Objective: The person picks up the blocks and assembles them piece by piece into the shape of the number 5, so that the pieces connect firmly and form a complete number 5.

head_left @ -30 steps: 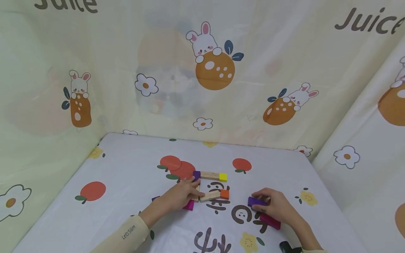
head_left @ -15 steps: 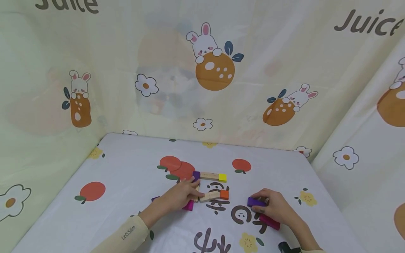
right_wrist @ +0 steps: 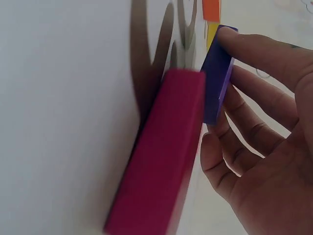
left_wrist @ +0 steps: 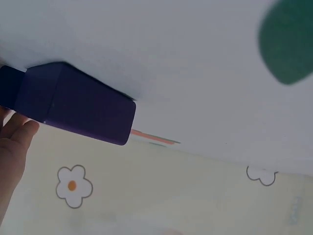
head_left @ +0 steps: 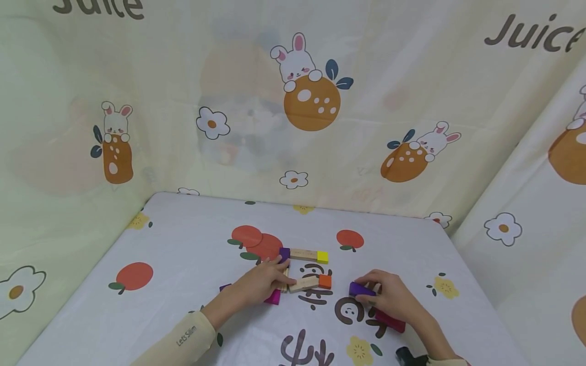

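Note:
My right hand [head_left: 389,295] pinches a purple block [head_left: 360,290] between thumb and fingers, close over the cloth. A crimson block [right_wrist: 159,156] lies on the cloth just below that hand. My left hand [head_left: 258,284] rests over the group of blocks, fingertips at a dark purple block [head_left: 285,253] and thumb at the end of a plain wooden block [head_left: 304,283]. An orange block [head_left: 325,281] adjoins that wooden one. Behind it, another wooden block [head_left: 303,254] ends in a yellow block [head_left: 322,257]. A magenta block [head_left: 273,297] shows beneath the left hand, which hides part of the group.
A white printed cloth [head_left: 183,239] covers the table, with a patterned curtain [head_left: 247,152] along the back and sides. One more purple block [head_left: 224,287] peeks out left of the left wrist. A black object [head_left: 406,356] sits by the right wrist at the lower edge.
My right hand has moved a little to the left and away from me with the purple block, uncovering more of the crimson block's surroundings. The left hand has stayed in place.

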`<state>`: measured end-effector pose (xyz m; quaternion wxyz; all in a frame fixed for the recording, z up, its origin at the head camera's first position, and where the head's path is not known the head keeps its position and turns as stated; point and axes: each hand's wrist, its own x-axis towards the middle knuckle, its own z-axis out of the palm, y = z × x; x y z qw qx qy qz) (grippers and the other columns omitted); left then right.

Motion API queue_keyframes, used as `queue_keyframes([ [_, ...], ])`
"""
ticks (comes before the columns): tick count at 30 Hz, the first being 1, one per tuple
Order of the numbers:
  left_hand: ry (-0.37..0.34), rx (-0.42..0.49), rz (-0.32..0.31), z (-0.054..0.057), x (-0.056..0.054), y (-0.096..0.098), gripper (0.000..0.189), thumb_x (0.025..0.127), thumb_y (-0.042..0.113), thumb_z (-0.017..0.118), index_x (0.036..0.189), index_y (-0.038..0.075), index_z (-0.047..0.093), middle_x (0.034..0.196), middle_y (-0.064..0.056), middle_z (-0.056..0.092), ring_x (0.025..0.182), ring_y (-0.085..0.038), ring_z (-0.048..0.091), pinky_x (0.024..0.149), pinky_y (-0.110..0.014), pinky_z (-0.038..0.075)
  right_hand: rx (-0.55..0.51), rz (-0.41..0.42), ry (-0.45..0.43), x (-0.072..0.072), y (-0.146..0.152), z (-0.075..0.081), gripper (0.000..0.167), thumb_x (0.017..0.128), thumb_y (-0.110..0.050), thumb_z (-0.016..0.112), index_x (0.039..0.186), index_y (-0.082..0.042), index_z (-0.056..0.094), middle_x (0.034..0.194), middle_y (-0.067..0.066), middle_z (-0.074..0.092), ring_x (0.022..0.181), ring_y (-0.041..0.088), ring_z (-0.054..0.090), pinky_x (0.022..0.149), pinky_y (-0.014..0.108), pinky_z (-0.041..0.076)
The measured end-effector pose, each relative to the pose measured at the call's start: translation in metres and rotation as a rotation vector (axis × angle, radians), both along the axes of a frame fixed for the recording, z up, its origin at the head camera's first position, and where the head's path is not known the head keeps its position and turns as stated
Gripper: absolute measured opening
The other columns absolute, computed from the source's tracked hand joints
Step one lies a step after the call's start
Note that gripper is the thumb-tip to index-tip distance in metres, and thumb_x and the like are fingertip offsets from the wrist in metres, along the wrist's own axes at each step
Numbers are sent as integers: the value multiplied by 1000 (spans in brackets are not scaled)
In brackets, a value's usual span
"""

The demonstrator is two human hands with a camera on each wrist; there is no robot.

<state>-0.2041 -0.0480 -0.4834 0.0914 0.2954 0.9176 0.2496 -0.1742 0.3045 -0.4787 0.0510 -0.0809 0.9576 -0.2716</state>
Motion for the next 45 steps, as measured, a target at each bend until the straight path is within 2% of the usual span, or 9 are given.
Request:
queue_keyframes([
  [6,-1,-3,4,2,1,0,35,103,11,66,131,29,77,165,-6,49,162,-39,32,127,-62,33,-14,25,-27,2,-14,4,35,81,-24,93,114,-20,80,102,-7,73,92,10,61,73,20,53],
  [14,-13,-6,9,3,1,0,35,104,12,66,131,30,76,166,-6,48,162,-39,32,126,-63,34,-44,145,-58,3,-27,10,33,84,-29,91,114,-21,80,101,-9,73,90,11,61,74,20,53],
  [18,-19,-5,17,2,0,0,35,104,12,66,132,30,76,167,-6,48,161,-39,33,126,-63,34,-53,199,-51,2,-33,9,33,84,-30,91,113,-19,80,99,-9,72,86,10,60,71,20,51],
  [23,-25,-5,22,0,0,0,35,104,12,66,131,31,76,167,-5,48,162,-39,32,126,-64,34,-56,226,-46,2,-38,5,31,83,-29,91,110,-19,81,97,-9,71,83,9,59,69,19,50],
  [31,-14,-10,15,1,0,1,35,103,12,66,130,32,77,166,-6,48,161,-40,32,126,-64,34,-39,223,-59,3,-42,1,31,82,-26,92,109,-18,80,97,-9,71,83,7,60,71,19,52],
  [37,-12,-6,15,0,0,0,35,104,12,65,130,32,77,166,-6,48,161,-40,32,125,-65,34,-24,214,-63,5,-42,7,32,84,-28,90,112,-16,80,98,-8,72,85,9,61,72,19,53],
  [45,-12,-15,12,-1,-2,1,36,104,12,66,131,33,76,167,-5,47,162,-39,32,126,-65,34,-39,155,-77,7,-30,13,23,89,-27,86,109,-18,81,98,-8,73,86,9,61,70,19,53],
])
